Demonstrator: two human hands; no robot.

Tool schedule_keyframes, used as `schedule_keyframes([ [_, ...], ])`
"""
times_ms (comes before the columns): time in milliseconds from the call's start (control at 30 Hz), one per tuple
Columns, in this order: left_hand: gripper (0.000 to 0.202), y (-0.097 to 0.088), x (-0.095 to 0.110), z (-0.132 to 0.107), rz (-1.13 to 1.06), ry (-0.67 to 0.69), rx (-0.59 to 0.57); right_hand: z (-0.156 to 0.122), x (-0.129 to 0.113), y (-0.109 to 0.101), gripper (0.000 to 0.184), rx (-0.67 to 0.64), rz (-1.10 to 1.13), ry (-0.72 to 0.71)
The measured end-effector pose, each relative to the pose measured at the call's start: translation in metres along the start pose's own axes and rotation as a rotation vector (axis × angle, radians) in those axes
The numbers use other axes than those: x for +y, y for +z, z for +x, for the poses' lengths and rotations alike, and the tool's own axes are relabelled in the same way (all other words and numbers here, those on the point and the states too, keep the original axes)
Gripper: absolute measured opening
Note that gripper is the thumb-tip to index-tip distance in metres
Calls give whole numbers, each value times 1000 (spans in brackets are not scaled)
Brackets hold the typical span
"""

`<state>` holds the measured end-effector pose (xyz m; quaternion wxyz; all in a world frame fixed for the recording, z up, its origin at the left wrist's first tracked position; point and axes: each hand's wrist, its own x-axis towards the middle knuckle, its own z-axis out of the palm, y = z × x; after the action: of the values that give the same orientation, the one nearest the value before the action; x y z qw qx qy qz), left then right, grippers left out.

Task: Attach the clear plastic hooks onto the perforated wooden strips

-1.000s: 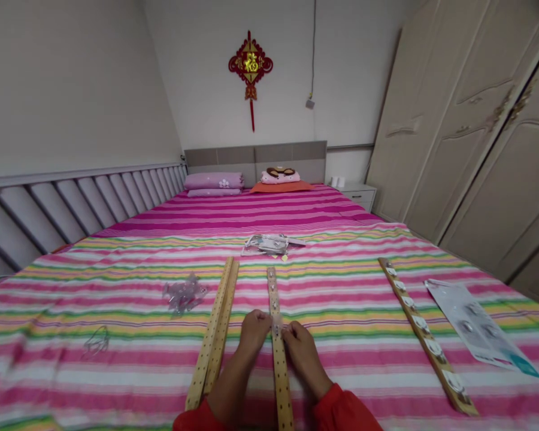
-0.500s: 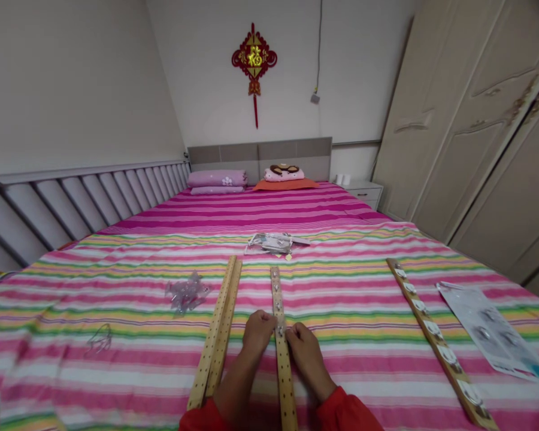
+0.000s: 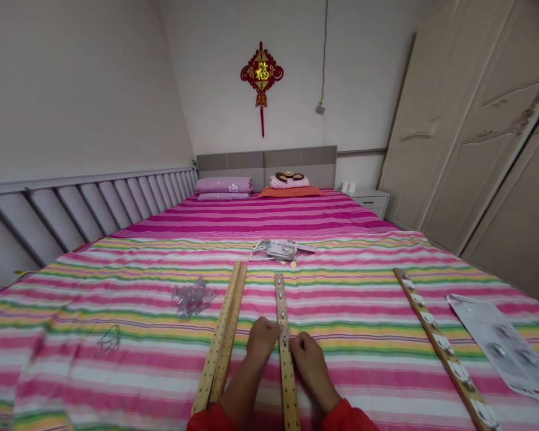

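A narrow wooden strip with rows of holes (image 3: 288, 383) lies lengthwise in front of me, with several small shiny metal pieces (image 3: 282, 313) along its far part. My left hand (image 3: 263, 338) is closed at the strip's left edge, fingertips pinched beside the nearest metal piece (image 3: 284, 341). From the right edge, my right hand (image 3: 309, 359) comes to the same piece with its fingers pressed together. What sits between the fingertips of either hand is too small to make out. Two more perforated wooden strips (image 3: 220, 335) lie side by side to the left.
A wooden strip bearing round white-and-metal pieces (image 3: 443, 343) lies at right, beside a clear plastic package (image 3: 498, 344). Small clear plastic pieces (image 3: 194, 297) and a thin loop (image 3: 109, 340) lie left. Packets (image 3: 276, 249) rest farther up the striped bed sheet (image 3: 354, 311).
The view has shifted, so everything appears slightly lower and to the right. Both hands stay pinched at the same metal piece, with only slight finger movement.
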<state>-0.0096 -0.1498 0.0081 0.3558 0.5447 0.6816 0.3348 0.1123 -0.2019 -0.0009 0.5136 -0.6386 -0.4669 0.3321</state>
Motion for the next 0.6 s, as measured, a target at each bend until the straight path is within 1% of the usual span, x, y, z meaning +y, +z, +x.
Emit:
schedule_keyframes([
  [167,18,1,-2,3,21,-27,4,3,9,3,20,19,141,48],
  [367,17,-2,6,-4,74,-62,18,7,12,3,16,-6,359,183],
  [433,17,-3,10,-8,98,-71,26,7,9,1,16,-7,382,214],
  [500,17,-3,14,-12,119,-69,29,7,5,-1,15,-12,386,214],
  [600,22,-4,19,-13,132,-32,6,6,4,-5,16,-23,397,204],
])
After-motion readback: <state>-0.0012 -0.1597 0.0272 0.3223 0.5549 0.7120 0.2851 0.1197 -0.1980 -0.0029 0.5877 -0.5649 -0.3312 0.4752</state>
